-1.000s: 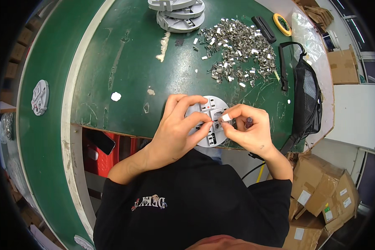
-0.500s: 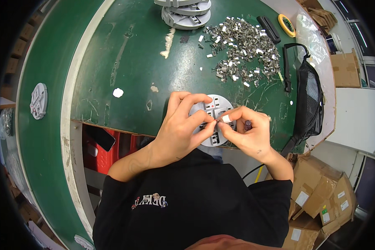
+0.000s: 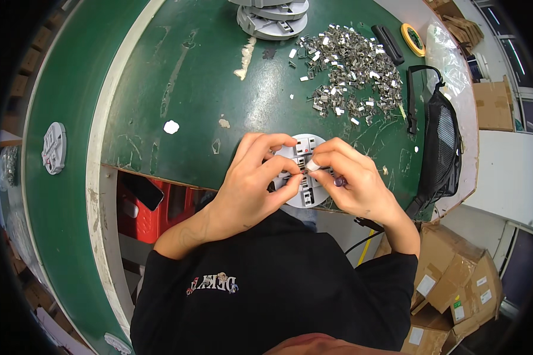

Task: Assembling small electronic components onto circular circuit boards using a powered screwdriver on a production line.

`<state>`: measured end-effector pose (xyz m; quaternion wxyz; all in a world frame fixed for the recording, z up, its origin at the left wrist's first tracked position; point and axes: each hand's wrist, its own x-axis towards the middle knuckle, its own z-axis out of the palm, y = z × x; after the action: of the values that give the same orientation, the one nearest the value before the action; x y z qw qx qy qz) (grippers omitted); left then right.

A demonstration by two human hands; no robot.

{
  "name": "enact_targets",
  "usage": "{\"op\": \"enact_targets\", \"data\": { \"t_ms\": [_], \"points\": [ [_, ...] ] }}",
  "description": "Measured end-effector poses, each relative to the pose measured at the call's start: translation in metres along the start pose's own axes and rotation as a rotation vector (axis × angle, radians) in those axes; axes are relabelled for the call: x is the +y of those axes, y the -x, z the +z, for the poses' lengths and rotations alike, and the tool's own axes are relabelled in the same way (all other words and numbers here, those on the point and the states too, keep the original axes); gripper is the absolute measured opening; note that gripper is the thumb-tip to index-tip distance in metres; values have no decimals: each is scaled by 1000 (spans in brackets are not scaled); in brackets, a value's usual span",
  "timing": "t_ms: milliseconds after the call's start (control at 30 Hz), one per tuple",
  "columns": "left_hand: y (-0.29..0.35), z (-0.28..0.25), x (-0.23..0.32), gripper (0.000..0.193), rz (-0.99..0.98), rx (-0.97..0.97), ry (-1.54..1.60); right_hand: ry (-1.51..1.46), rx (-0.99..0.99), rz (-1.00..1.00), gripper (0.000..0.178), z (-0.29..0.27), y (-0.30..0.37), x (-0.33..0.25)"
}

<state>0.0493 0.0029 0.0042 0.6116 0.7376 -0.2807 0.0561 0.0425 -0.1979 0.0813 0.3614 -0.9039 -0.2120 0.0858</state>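
Note:
A round light-grey plastic disc (image 3: pixel 308 197) with slots and small fittings lies by the table's near edge, under both hands. My left hand (image 3: pixel 256 177) is closed over its left side. Thumb and index finger meet near the disc's middle, and whatever is between them is too small to make out. My right hand (image 3: pixel 364 182) pinches a small white piece (image 3: pixel 313 166) just above the disc's middle, close to the left fingertips. A dark purple rod-like thing (image 3: pixel 340 181) sticks out from the curled fingers of my right hand; its far end is hidden.
Beyond my hands lies a heap of small metal-and-white clips (image 3: pixel 355 77). Stacked grey discs (image 3: pixel 272 26) stand at the back. A black case (image 3: pixel 388 44), a yellow tape roll (image 3: pixel 413 39) and a black mesh bag (image 3: pixel 441 142) are at the right. Another disc (image 3: pixel 54 148) lies far left.
My right hand has shifted slightly left with the white piece, its fingers now straighter and nearer the left fingertips. My left hand keeps about the same pose on the disc.

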Motion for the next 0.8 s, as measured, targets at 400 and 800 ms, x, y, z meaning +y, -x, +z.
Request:
{"op": "enact_targets", "data": {
  "t_ms": [400, 800],
  "points": [
    [1, -2, 1, 17, -83, -4, 12, 293, -190, 93, 23, 0, -9, -21],
    [3, -4, 0, 17, -101, -29, 65, 186, -113, 67, 22, 4, -8, -15]
  ]
}}
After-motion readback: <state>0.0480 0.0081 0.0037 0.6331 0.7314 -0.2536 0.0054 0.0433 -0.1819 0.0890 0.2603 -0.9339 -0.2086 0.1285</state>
